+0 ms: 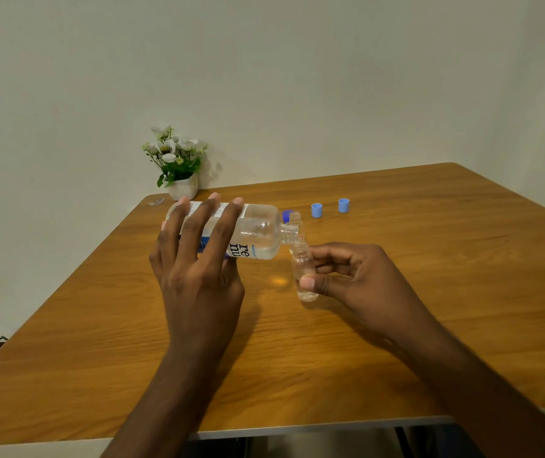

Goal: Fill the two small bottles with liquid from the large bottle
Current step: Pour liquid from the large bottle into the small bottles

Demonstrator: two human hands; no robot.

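My left hand (198, 272) grips the large clear bottle (258, 233), tipped on its side with its open neck pointing right and down. Its mouth sits over the mouth of a small clear bottle (302, 266), which my right hand (353, 279) holds upright just above the table, thumb across its front. A little clear liquid lies at that small bottle's bottom. The second small bottle (295, 218) stands open on the table just behind the large bottle's neck, partly hidden by it.
Two light blue caps (316, 210) (343, 205) stand on the wooden table (429, 292) behind the bottles. A darker blue cap (285, 215) shows behind the large bottle's shoulder. A white pot of flowers (178, 166) stands at the far left corner by the wall.
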